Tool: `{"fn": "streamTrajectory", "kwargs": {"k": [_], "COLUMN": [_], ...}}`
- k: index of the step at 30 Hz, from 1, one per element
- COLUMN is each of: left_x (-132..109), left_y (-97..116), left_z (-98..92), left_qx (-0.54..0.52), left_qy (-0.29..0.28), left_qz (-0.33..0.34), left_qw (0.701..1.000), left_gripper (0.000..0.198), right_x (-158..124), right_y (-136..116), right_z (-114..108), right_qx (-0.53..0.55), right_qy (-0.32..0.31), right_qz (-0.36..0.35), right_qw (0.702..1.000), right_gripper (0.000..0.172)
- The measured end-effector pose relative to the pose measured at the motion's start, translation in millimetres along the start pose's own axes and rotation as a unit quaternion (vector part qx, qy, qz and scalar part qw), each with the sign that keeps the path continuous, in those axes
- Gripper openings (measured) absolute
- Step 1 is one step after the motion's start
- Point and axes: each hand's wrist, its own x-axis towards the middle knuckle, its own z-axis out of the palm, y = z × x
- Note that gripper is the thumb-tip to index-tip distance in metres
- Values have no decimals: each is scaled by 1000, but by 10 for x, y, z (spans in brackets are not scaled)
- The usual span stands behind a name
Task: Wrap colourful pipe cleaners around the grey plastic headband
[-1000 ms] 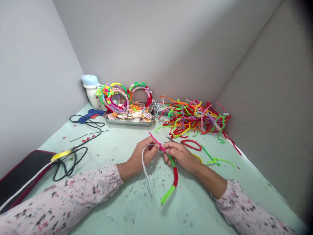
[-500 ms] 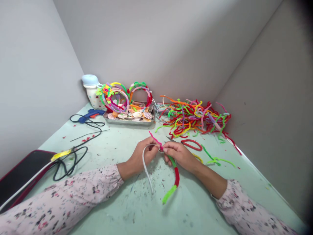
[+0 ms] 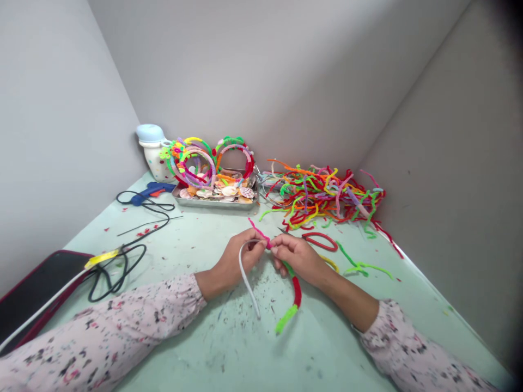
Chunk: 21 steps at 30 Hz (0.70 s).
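Fingers (image 3: pixel 285 251) pinch the pink pipe cleaner (image 3: pixel 258 232), long axis slanting forward-left.

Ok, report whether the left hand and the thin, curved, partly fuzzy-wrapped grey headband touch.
Touching: the head view shows the left hand pinching the headband between thumb and fingers.

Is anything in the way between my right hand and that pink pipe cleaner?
Nothing visible is. Your right hand has its fingertips at the near end of the pink pipe cleaner, by the headband that your left hand also holds. The scissors lie beyond the right hand, not between.
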Motion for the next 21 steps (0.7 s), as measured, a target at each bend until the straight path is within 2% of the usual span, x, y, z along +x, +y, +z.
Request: {"fn": "streamTrajectory", "kwargs": {"k": [6, 15, 21], "left_x": [3, -15, -17], "left_y": [20, 40, 101], "left_z": [-12, -16, -36], "left_qx": [6, 7, 0], "left_qy": [-11, -23, -37], "left_qz": [-2, -13, -2], "left_qw": [1000, 1000, 999], "left_gripper": [15, 13, 13], "right_x": [4, 1, 7], "right_y": [31, 11, -9], "right_z": [-7, -24, -13], "right_qx": [5, 6, 10], "right_qy": [6, -25, 0], "right_qz": [5, 0, 7], "right_qw": [1000, 1000, 1000], "right_gripper": [12, 13, 13]}}
